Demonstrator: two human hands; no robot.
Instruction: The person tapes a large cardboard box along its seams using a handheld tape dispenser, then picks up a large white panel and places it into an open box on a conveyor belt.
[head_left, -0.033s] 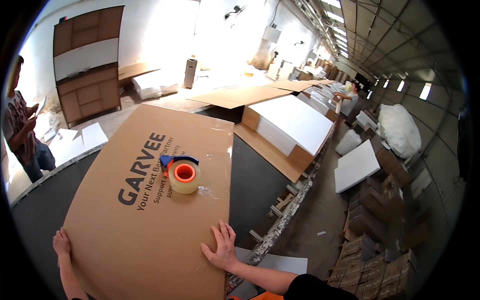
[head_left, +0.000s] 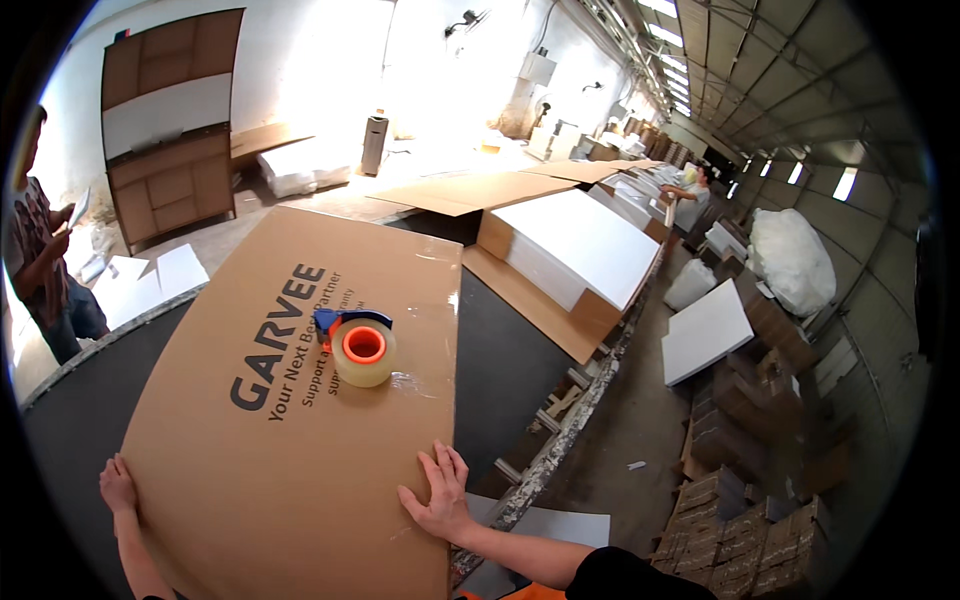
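A packing workshop or warehouse is shown: a long dark work table (head_left: 520, 350) is lined with flat cardboard sheets (head_left: 470, 190) and white panels (head_left: 590, 245), stacked cartons (head_left: 740, 530) are seen on the concrete floor, under a metal roof.

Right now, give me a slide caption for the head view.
Both hands, left and right, rest flat on a large cardboard box carrying a tape dispenser.

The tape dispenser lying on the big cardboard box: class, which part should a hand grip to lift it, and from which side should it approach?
Probably grip the tape dispenser across the clear roll's rim, coming straight down from above. It lies flat on the cardboard box with its orange core facing up, and nothing crowds it. The blue end is best avoided; its details are too small to judge.
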